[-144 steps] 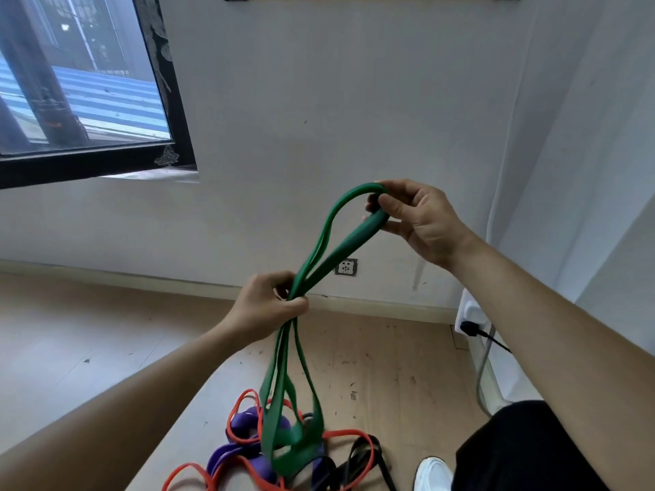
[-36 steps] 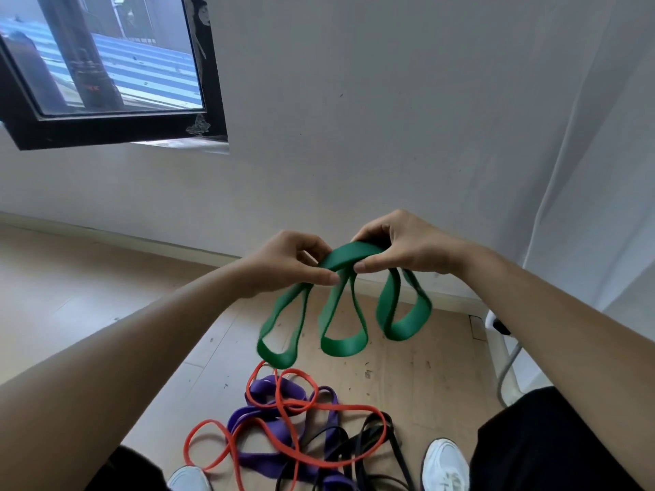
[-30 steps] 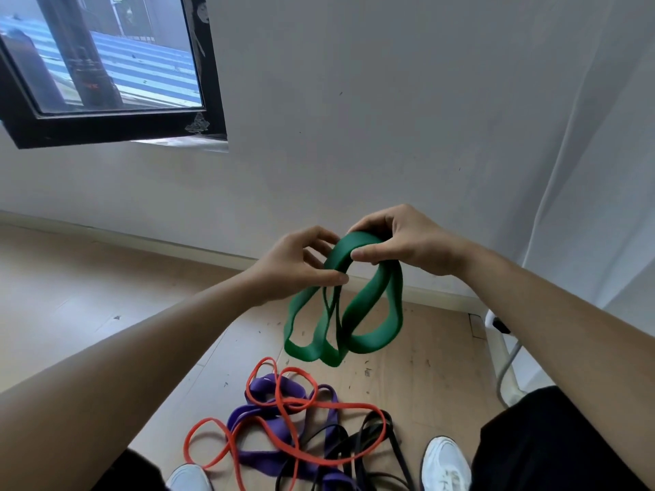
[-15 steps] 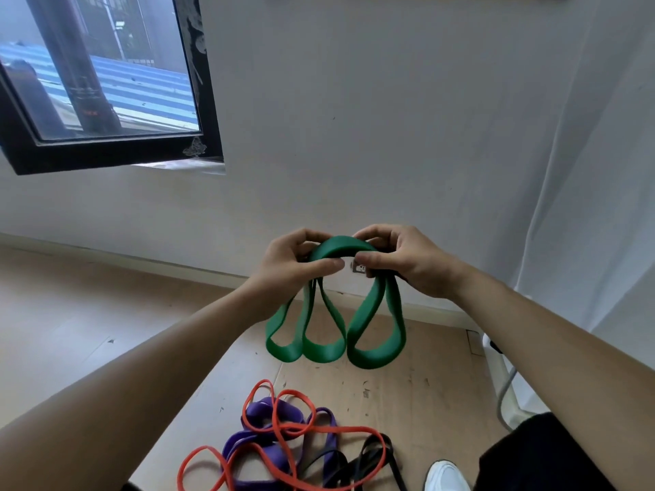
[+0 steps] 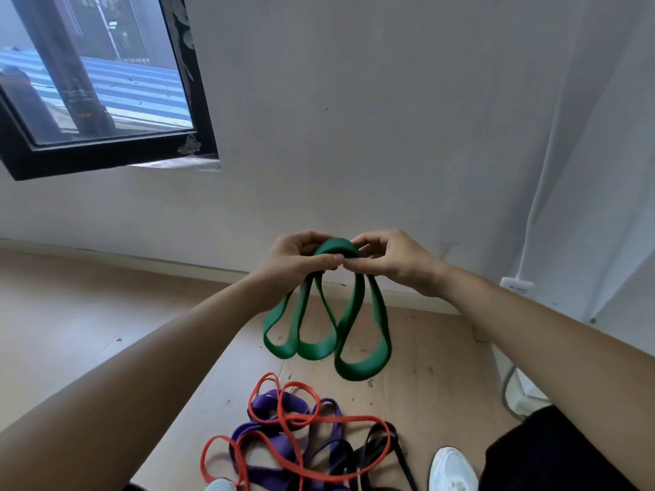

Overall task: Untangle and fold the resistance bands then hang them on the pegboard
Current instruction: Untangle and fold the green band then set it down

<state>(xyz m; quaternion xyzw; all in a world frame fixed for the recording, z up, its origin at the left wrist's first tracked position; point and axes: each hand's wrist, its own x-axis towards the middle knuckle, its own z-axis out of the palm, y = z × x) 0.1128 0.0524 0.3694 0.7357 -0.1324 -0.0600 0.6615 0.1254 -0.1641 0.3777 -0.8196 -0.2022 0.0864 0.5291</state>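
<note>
1. The green band (image 5: pixel 356 368) is folded into three drooping loops and hangs in the air in front of the white wall (image 5: pixel 354 118), clear of the floor (image 5: pixel 71 331).
2. My left hand (image 5: pixel 294 258) and right hand (image 5: pixel 393 262) hold its gathered top. The fingers (image 5: pixel 326 259) of both are curled tight around the band, and the two thumbs almost meet in the middle.
3. Below the loops, the orange band (image 5: pixel 294 418), purple band (image 5: pixel 262 434) and black band (image 5: pixel 375 444) lie tangled in one pile on the floor.
4. My white shoe (image 5: pixel 452 466) stands just right of the pile.
5. A black-framed window (image 5: pixel 88 83) sits high on the left.
</note>
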